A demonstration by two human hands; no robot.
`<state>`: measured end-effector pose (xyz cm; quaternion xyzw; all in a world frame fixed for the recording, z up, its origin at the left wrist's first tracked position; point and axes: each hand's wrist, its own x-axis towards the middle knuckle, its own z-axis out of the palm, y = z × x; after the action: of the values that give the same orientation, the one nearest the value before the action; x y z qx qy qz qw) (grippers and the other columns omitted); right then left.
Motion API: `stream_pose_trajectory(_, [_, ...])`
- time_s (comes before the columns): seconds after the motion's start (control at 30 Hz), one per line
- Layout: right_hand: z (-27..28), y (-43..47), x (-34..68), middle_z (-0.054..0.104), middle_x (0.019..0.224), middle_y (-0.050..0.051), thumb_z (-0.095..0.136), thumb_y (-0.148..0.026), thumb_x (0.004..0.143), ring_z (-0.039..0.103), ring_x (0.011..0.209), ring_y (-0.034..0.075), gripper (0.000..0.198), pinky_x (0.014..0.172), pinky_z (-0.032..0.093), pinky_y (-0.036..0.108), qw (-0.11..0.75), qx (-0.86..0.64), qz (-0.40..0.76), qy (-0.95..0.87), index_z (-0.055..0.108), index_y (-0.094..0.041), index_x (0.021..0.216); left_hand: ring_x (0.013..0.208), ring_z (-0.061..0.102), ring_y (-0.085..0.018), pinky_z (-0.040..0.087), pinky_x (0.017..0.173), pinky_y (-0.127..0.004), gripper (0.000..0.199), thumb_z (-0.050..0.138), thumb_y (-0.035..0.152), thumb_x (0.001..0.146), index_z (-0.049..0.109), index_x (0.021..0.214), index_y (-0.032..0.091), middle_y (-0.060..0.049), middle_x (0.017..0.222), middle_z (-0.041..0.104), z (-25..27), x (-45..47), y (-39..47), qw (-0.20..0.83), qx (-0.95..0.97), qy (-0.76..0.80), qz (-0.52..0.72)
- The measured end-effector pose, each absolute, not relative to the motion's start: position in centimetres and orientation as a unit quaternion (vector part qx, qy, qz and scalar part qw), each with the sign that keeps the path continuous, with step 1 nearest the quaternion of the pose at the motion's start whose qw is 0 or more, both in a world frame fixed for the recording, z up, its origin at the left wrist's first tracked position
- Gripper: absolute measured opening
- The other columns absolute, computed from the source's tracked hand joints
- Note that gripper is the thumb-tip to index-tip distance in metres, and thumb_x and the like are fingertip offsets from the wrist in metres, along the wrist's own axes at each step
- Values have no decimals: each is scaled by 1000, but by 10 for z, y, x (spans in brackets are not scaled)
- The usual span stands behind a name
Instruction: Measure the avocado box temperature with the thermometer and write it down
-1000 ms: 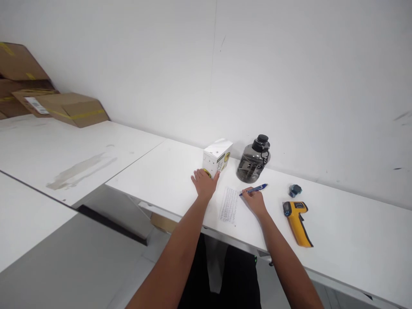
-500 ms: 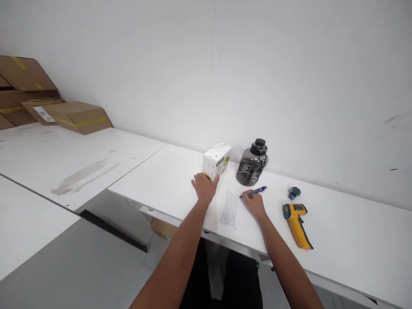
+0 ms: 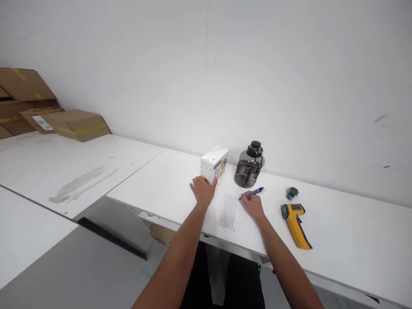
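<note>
My left hand [image 3: 203,191] is at the near lower end of a white cardboard box [image 3: 214,161] with printed pictures on its side. Its thumb lies along the right face and its fingers spread at the left, holding the box upright on the table. A blue pen [image 3: 257,190] is pinched in my right hand [image 3: 253,204], its tip low beside a block of dense handwriting [image 3: 228,211]. Whether that writing is on a thin sheet or on the tabletop, I cannot tell. Behind both hands stands a dark see-through water jug [image 3: 248,168] with a black cap.
To the right lie a yellow infrared thermometer gun [image 3: 296,226] and a small dark blue-green object [image 3: 292,193]. The white table [image 3: 347,227] runs along a white wall. Taped cardboard boxes [image 3: 80,124] are stacked at the far left, and a gap separates the tables there.
The view has shifted slightly. My left hand stays at the box and my right hand keeps the pen near the writing, with hardly any movement.
</note>
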<state>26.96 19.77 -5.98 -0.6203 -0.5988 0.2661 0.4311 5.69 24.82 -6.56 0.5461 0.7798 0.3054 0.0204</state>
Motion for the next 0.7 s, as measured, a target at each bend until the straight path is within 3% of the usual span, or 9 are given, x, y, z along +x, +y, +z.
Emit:
stream_pose_trajectory(0.4, [-62,196,271,63,59,2,53,-44,76,60,60,19,28,61,45,29,429,-620,266,-601,65,-20,69,144,29,-41,16,118,-54,92,37,72,88,39,140,-3,-32,147,42,-64,56,248,39,546,781,302])
stream_pose_trajectory(0.5, [-61,194,269,65,63,3,52,-49,79,60,61,20,33,63,47,30,464,-626,233,-582,65,-19,76,144,30,-41,17,118,-54,92,39,71,87,39,139,-4,-32,146,43,-63,56,247,35,544,781,304])
stream_pose_trajectory(0.7, [-66,193,267,72,94,11,46,-48,89,67,80,22,41,78,52,34,507,-592,167,-603,66,-16,103,142,32,-41,18,117,-54,88,41,71,87,43,136,-3,-32,144,45,-65,54,247,26,546,780,306])
